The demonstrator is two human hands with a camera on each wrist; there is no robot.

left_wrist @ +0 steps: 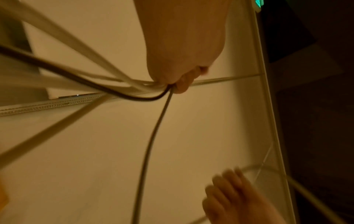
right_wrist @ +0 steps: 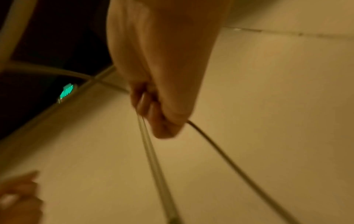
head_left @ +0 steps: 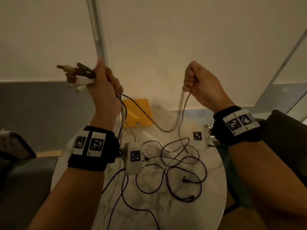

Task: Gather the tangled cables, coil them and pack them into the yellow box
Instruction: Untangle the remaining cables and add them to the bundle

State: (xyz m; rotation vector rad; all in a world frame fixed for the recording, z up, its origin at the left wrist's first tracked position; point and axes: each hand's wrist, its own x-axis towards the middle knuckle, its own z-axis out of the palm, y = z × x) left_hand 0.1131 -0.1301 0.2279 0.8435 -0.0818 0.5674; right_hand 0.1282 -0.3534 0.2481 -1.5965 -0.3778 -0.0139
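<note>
Both hands are raised above a round marble table [head_left: 214, 193]. My left hand [head_left: 103, 82] grips a bunch of cable ends, with several plugs [head_left: 74, 72] sticking out to the left and black and white cables [left_wrist: 107, 89] hanging below it. My right hand [head_left: 197, 78] is fisted around a pale cable [head_left: 180, 112] that sags in a loop between the two hands. In the right wrist view two strands [right_wrist: 153, 151] run out of that fist. A tangle of thin black cables [head_left: 179, 171] lies on the table. The yellow box [head_left: 138, 113] stands at the table's far edge.
A cream wall with a vertical metal strip [head_left: 98, 30] rises behind the table. A dark seat edge [head_left: 15, 146] is at the left and a dark cushion [head_left: 285, 138] at the right. Floor shows past the table's rim.
</note>
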